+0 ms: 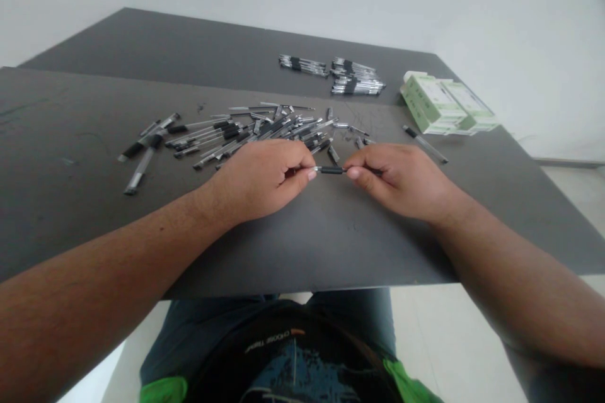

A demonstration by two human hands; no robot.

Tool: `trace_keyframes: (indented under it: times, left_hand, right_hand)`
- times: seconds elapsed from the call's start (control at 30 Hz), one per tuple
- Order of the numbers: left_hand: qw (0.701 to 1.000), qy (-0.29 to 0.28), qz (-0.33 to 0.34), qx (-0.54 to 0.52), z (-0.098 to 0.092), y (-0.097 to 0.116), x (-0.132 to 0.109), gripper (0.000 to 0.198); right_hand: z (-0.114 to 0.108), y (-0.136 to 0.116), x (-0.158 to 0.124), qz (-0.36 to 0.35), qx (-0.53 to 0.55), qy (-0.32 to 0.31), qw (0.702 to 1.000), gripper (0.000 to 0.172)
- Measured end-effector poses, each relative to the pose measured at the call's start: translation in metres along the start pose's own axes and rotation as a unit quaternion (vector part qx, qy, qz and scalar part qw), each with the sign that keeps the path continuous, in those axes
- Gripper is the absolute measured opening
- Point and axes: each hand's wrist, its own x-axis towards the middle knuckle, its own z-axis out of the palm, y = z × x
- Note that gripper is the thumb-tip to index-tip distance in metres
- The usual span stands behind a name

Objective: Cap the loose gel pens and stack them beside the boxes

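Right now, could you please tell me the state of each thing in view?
left hand, shut on one end of the pen
right hand, shut on its other end
pen, held level between both hands
loose pens, scattered flat in a heap
far pens, laid parallel in tidy groups
green boxes, lying side by side
single pen, lying alone beside the boxes

Matt dark grey table [331, 245], smooth, faint scuffs. Pens in pile [250, 129]: clear glossy plastic barrels, black matt grips, silvery tips. Held pen [331, 170] same black grip. Boxes [444, 104] near right edge: pale green printed cardboard, slight sheen.
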Motion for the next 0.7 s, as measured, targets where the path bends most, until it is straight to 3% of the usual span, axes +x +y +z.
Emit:
trace_keyframes:
  times: [0.2, 0.33, 0.57, 0.7]
  left_hand:
    - [1.000, -0.001, -0.012, 0.010, -0.0003, 0.0012, 0.0007, 0.029]
    - [1.000, -0.003, 0.002, 0.003, -0.0006, 0.0013, 0.0013, 0.028]
    - [1.000, -0.008, -0.011, 0.013, -0.0033, 0.0027, 0.0015, 0.029]
    - [1.000, -0.004, -0.006, 0.010, -0.0015, 0.0010, 0.0005, 0.028]
  right_hand:
    - [0.0005, -0.0001, -0.0007, 0.018, 0.012, 0.017, 1.000, 0.015]
    - [-0.0007, -0.0004, -0.0003, 0.008, 0.003, -0.003, 1.000, 0.029]
    - [-0.0009, -0.0023, -0.0007, 0.031, 0.014, 0.017, 0.999, 0.017]
    - [-0.0014, -0.0017, -0.0002, 0.016, 0.002, -0.002, 1.000, 0.026]
